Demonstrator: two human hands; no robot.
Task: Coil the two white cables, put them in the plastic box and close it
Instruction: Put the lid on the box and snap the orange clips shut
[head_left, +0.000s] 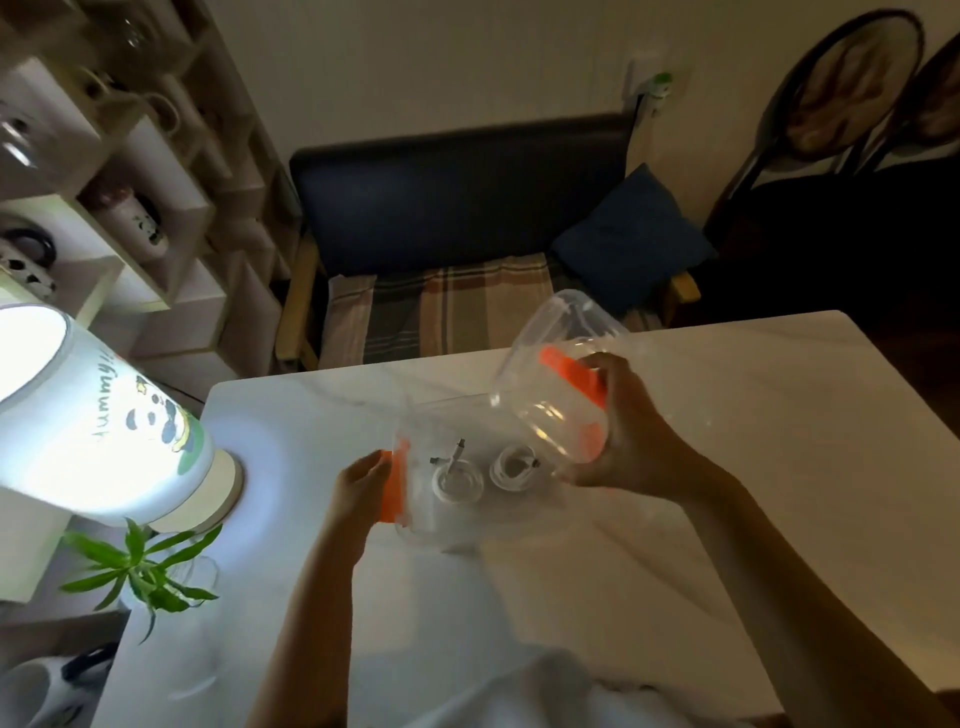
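Clear plastic box (447, 519) sits on the white table (727, 467) — its long side runs left to right. Two white cables lie coiled inside, one (457, 480) beside the other (514, 467). The left hand (361, 488) holds the box's left end by its orange clip (392, 486). The right hand (618, 415) grips the clear lid (556, 374) — tilted up on edge above the box's right end.
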